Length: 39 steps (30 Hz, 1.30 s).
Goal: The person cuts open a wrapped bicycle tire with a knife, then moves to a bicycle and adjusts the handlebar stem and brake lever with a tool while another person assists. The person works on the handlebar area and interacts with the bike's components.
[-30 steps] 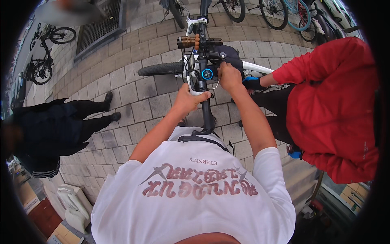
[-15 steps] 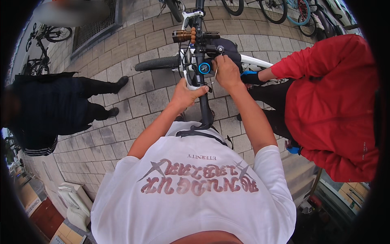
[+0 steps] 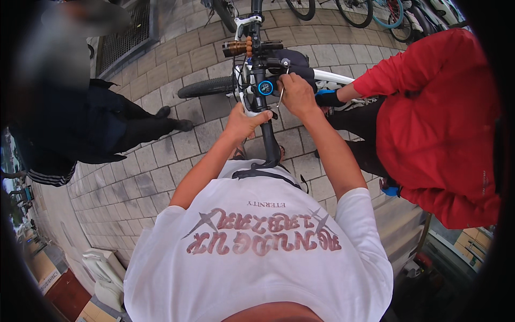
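Note:
My left hand [image 3: 242, 123] is closed round the white brake lever [image 3: 244, 103] and the edge of the black handlebar [image 3: 258, 70], thumb resting on the bar. To its right, my right hand [image 3: 298, 94] pinches a thin, bent silver hex key [image 3: 281, 96] beside the stem. The key's upper end reaches toward a bolt at the stem [image 3: 285, 63]; whether it is seated cannot be seen. A round bell with a blue ring [image 3: 265, 87] sits on the bar between my hands. Farther up, a bronze flashlight [image 3: 234, 49] is mounted across the bar.
The bicycle's front tyre [image 3: 206, 87] points left and its white frame [image 3: 332, 77] runs right. A person in a red jacket [image 3: 434, 129] stands close on the right, a gloved hand near the frame. Someone in dark clothes [image 3: 75, 123] is on the left. Parked bicycles [image 3: 357, 11] line the far side.
The person in dark clothes on the left has shifted, with the feet now closer together and farther right. My hands keep nearly the same places on the bicycle.

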Tool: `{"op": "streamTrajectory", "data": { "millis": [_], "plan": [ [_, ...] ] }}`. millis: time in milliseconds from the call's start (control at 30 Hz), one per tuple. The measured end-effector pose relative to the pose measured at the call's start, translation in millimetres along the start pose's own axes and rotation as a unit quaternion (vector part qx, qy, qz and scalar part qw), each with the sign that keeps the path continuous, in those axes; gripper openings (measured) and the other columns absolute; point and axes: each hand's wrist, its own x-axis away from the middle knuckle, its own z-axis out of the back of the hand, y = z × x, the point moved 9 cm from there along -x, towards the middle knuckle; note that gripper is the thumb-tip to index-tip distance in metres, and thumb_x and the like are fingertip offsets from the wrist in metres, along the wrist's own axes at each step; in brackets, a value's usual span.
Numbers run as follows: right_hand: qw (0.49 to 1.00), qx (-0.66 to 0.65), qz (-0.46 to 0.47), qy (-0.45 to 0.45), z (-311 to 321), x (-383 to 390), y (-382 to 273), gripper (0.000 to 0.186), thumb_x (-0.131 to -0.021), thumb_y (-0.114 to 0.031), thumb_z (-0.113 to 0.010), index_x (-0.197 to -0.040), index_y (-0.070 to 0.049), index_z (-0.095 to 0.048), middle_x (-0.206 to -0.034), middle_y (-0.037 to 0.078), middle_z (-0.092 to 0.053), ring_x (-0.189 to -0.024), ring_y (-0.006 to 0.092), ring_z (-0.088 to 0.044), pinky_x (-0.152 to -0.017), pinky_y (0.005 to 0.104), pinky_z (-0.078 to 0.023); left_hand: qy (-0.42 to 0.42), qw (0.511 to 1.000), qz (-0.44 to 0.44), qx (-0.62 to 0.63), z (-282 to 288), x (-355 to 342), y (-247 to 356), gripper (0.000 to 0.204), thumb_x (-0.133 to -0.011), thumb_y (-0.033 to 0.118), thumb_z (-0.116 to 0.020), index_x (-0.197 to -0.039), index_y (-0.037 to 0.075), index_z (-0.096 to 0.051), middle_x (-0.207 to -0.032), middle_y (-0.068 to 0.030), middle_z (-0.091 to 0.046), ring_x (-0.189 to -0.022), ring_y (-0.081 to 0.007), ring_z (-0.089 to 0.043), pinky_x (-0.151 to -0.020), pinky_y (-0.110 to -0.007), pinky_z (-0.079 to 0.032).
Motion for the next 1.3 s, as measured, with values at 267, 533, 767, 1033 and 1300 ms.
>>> {"op": "streamTrajectory", "data": {
  "millis": [267,533,767,1033,1300],
  "plan": [
    [1.000,0.015,0.012,-0.024,-5,20,5,0.015,-0.090,-0.021,-0.072,-0.088,-0.007,-0.067,-0.085,0.012,-0.064,-0.082,0.0335,-0.066,-0.073,0.0472,-0.053,-0.011,1.000,0.005,0.004,-1,-1,-3,0.049,-0.080,0.033,-0.091,-0.105,0.006,-0.058,-0.085,-0.0023,-0.065,-0.053,-0.0076,-0.053,-0.040,-0.025,-0.040],
    [0.995,-0.030,0.052,-0.084,19,25,-10,0.024,-0.092,-0.022,-0.074,-0.109,-0.007,-0.072,-0.102,0.015,-0.065,-0.103,0.0339,-0.064,-0.085,0.0447,-0.053,-0.014,1.000,0.006,0.011,-1,-2,-5,0.049,-0.080,0.035,-0.091,-0.105,0.007,-0.058,-0.085,-0.0014,-0.064,-0.055,-0.0074,-0.052,-0.041,-0.025,-0.040],
    [0.990,-0.064,0.021,-0.121,27,52,-5,0.039,-0.099,-0.040,-0.065,-0.114,-0.005,-0.073,-0.121,0.015,-0.069,-0.112,0.0348,-0.065,-0.091,0.0453,-0.053,-0.023,1.000,0.011,0.016,-4,6,3,0.054,-0.080,0.038,-0.091,-0.108,0.009,-0.056,-0.086,-0.0006,-0.063,-0.060,-0.0077,-0.052,-0.043,-0.026,-0.039],
    [0.990,-0.090,-0.032,-0.102,29,62,-9,0.036,-0.100,-0.041,-0.064,-0.109,-0.007,-0.075,-0.099,0.012,-0.073,-0.095,0.0345,-0.068,-0.081,0.0467,-0.054,-0.032,0.999,0.013,0.022,-5,1,-3,0.055,-0.079,0.039,-0.091,-0.108,0.010,-0.054,-0.085,0.0009,-0.060,-0.059,-0.0070,-0.050,-0.043,-0.025,-0.037],
    [0.990,-0.108,-0.053,-0.078,27,66,-8,0.034,-0.100,-0.038,-0.065,-0.110,-0.006,-0.073,-0.097,0.014,-0.071,-0.095,0.0362,-0.068,-0.080,0.0476,-0.054,-0.048,0.998,0.025,0.019,-4,-3,-7,0.054,-0.078,0.041,-0.092,-0.106,0.011,-0.057,-0.084,0.0020,-0.059,-0.058,-0.0063,-0.048,-0.043,-0.024,-0.037]
  ]
}}
